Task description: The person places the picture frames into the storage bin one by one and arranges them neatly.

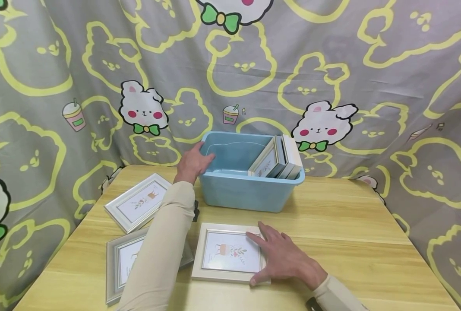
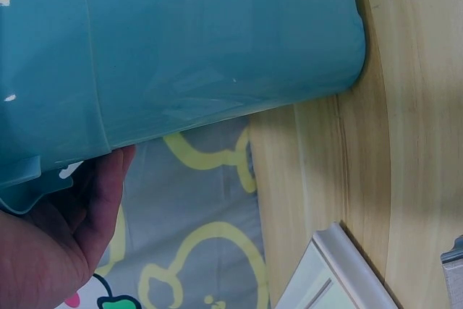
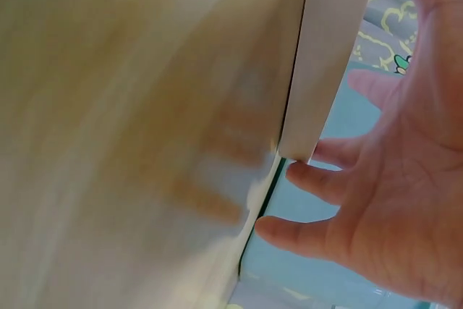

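Observation:
A light blue plastic bin (image 1: 246, 196) stands at the back of the table, with several picture frames (image 1: 266, 162) leaning together at its right end. My left hand (image 1: 193, 163) holds the bin's left rim; the left wrist view shows the fingers (image 2: 107, 200) hooked at the rim's lip. In front of the bin lies a cream picture frame (image 1: 230, 250), face up, with a plant print. My right hand (image 1: 282, 257) spreads over its right end, thumb at the near edge and fingers at the far side. In the right wrist view the fingertips (image 3: 278, 231) reach the frame's side.
Left of the bin lies a white-silver picture frame (image 1: 123, 211), set at an angle. Nearer, a grey-silver picture frame (image 1: 113, 270) is partly hidden under my left forearm. A small black object (image 1: 196, 211) sits by the bin's base. A patterned curtain (image 1: 184, 56) hangs around the wooden table (image 1: 355, 229).

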Available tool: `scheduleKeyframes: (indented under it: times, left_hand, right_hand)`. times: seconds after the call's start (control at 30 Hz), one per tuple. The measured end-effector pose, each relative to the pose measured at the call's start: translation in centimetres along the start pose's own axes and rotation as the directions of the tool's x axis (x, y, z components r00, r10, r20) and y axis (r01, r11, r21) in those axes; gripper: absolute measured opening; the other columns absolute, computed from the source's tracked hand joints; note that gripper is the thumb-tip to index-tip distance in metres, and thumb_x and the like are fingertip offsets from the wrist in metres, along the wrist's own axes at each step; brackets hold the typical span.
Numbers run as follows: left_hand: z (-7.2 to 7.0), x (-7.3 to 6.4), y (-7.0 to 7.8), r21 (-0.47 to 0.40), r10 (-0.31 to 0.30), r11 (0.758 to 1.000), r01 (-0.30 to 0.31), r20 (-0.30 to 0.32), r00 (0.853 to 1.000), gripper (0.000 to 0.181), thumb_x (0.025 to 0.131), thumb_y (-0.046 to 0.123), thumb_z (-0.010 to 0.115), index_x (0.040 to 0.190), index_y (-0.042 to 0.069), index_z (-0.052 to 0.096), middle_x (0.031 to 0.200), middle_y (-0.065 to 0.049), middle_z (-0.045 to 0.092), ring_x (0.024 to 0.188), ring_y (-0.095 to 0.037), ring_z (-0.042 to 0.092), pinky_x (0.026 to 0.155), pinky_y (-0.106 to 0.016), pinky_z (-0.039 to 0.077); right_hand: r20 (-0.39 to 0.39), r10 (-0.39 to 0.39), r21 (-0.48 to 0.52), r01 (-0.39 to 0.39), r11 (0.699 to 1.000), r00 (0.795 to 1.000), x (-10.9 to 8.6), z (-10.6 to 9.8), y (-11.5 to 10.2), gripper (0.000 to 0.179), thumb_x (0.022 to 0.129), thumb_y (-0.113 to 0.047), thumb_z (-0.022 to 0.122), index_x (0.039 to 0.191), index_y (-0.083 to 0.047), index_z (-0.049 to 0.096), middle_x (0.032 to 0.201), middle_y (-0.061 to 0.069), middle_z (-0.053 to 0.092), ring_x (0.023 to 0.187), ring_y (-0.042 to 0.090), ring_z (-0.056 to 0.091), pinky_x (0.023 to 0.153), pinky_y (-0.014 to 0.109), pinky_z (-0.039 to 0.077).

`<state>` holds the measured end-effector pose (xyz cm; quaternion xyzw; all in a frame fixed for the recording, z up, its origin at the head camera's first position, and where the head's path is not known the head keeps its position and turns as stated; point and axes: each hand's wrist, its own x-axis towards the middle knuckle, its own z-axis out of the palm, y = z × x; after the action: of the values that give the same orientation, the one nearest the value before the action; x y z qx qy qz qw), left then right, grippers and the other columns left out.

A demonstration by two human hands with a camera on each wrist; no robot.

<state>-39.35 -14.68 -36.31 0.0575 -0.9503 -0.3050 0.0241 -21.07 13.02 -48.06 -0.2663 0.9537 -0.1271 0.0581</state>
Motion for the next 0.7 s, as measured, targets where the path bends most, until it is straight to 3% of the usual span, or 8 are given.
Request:
scheduleKeyframes:
  times: [0.4, 0.7]
  left_hand:
    - [0.0, -0.1, 0.2, 0.004, 0.007, 1.0, -0.007, -0.007, 1.0, 0.073, 0.089, 0.06, 0.049, 0.153, 0.03, 0.027, 0.152, -0.014, 0.04, 0.134, -0.036, 0.044, 0.103, -0.053, 0.041]
    - [0.0, 0.1, 0.1, 0.01, -0.003, 1.0, 0.003, 0.008, 1.0, 0.074, 0.089, 0.06, 0.048, 0.153, 0.032, 0.025, 0.154, -0.013, 0.038, 0.136, -0.036, 0.042, 0.104, -0.052, 0.04]
  right_hand:
    - [0.02, -0.036, 0.033, 0.035, 0.999, 0.999, -0.2, 0.0, 0.3, 0.116, 0.051, -0.086, 0.067, 0.148, -0.029, 0.04, 0.159, 0.02, 0.02, 0.144, 0.04, 0.027, 0.102, 0.072, 0.031]
    - [0.015, -0.033, 0.078, 0.031, 0.996, 0.999, -1.0, -0.1, 0.5, 0.093, 0.05, -0.079, 0.074, 0.123, -0.024, 0.056, 0.159, 0.022, 0.02, 0.145, 0.037, 0.027, 0.101, 0.069, 0.032]
